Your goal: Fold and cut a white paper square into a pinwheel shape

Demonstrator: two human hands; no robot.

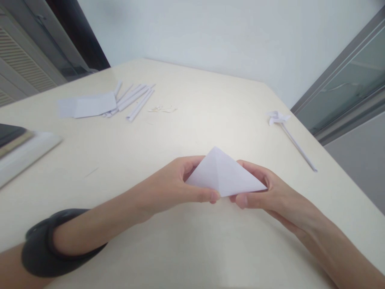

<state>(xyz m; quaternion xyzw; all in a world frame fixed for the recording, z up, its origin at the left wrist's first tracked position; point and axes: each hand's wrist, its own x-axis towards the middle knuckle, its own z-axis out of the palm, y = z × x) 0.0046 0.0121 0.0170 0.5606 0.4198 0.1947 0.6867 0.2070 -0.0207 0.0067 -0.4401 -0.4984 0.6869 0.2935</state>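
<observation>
A white paper folded into a triangle (224,172) is held just above the cream table (192,241), its point facing away from me. My left hand (177,184) pinches its left lower edge between thumb and fingers. My right hand (270,192) grips the right lower edge, thumb on the near side. The two thumbs almost meet at the middle of the bottom edge. A faint crease runs down the triangle's centre. A dark band (51,243) sits on my left forearm.
Several rolled paper sticks (135,100) and flat paper sheets (88,106) lie at the far left. A finished paper pinwheel on a stick (285,128) rests near the right table edge. Books or pads (18,148) sit at the left edge. Small paper scraps (162,108) lie nearby.
</observation>
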